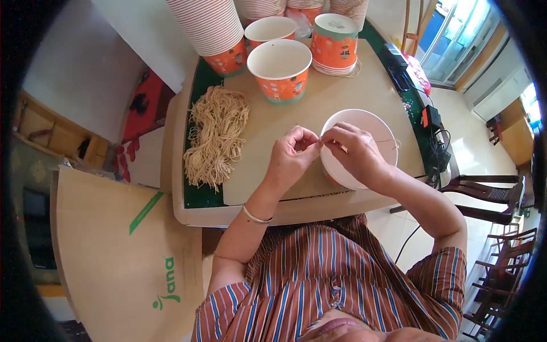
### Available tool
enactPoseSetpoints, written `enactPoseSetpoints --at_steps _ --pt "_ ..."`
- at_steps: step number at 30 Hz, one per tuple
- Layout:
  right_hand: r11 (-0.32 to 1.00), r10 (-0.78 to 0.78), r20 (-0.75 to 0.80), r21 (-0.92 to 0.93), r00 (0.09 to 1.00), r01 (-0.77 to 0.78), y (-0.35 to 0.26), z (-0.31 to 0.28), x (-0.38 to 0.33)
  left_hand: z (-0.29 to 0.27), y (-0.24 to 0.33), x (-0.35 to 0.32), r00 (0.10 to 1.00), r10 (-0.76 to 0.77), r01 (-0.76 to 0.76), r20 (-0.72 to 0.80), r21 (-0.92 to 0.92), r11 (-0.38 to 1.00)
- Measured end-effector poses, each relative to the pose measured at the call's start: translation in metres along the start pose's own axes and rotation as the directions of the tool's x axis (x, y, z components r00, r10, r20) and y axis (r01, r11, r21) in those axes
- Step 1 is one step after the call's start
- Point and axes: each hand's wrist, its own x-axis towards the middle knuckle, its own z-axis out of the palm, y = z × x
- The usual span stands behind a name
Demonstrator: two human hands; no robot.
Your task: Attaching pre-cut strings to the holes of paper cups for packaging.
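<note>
Left hand (293, 154) and right hand (353, 153) pinch a thin string (387, 141) over white paper bucket's (364, 122) rim; string bundle (216, 137) lies left on table (342, 94).

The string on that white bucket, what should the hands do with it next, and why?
Probably pull the string snug. Both hands, left hand and right hand, pinch it at the white bucket rim, and a loose loop lies over the opening.

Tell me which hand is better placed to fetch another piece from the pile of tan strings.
Left, probably. The left hand sits on the side of the pile of tan strings, with bare table between them. The right hand lies over the white paper bucket, farther away, pinching a string.
</note>
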Motion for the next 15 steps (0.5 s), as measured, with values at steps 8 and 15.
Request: enactPoseSetpoints --at_steps 8,15 --pt "0.906 0.277 0.054 0.318 0.959 -0.280 -0.0002 0.0022 -0.0009 0.0001 0.0015 -0.0021 1.000 0.024 -0.024 -0.004 0.035 0.999" --pt "0.910 0.268 0.042 0.318 0.963 -0.267 -0.0060 0.0000 0.0009 -0.0017 -0.0005 -0.0015 0.998 0.060 -0.060 -0.002 0.052 0.997"
